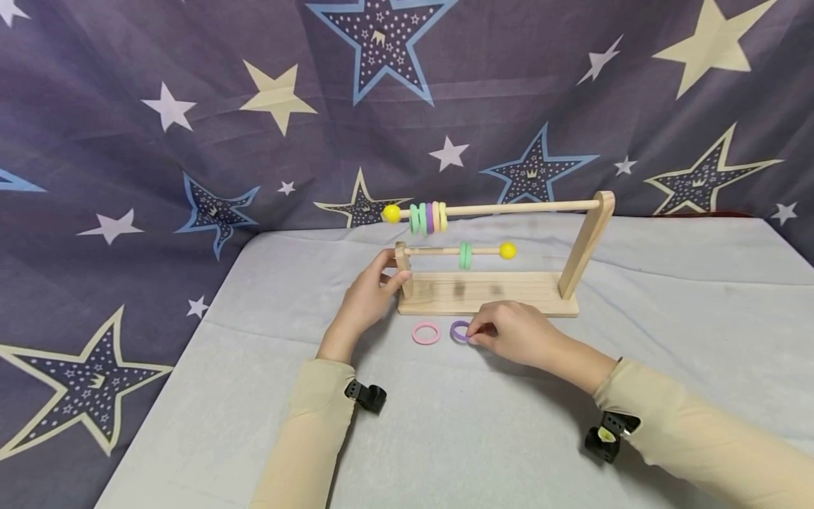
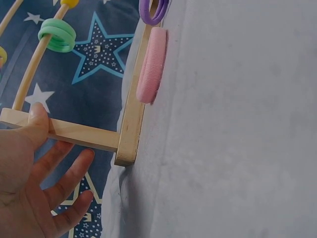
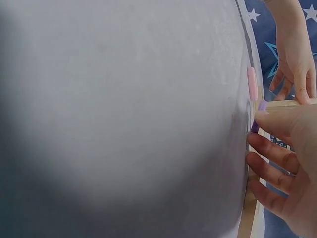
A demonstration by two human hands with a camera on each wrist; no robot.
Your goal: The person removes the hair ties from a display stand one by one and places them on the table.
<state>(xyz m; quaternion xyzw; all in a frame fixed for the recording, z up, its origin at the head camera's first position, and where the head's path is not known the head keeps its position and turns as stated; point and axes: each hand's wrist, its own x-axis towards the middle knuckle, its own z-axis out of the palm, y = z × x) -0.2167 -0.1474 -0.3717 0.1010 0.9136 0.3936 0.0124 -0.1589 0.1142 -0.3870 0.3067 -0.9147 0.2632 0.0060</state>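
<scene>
A wooden hair-tie stand (image 1: 490, 295) has a long upper rod and a shorter lower rod. My left hand (image 1: 369, 293) grips its short left upright (image 2: 81, 135) between thumb and fingers. In front of the base, my right hand (image 1: 518, 332) pinches a purple hair tie (image 1: 459, 331) between thumb and forefinger; its other fingers are curled loosely in the right wrist view. To the left of it, a pink hair tie (image 1: 426, 334) lies on the cloth. Two green hair ties (image 1: 466, 256) hang on the lower rod.
Several green, purple and yellowish hair ties (image 1: 429, 218) hang near the upper rod's yellow end ball (image 1: 391, 213). Another yellow ball (image 1: 507, 251) caps the lower rod. A tall right upright (image 1: 586, 244) carries the upper rod. Behind the pale cloth-covered table (image 1: 445, 438) hangs a star-patterned curtain (image 1: 222, 177).
</scene>
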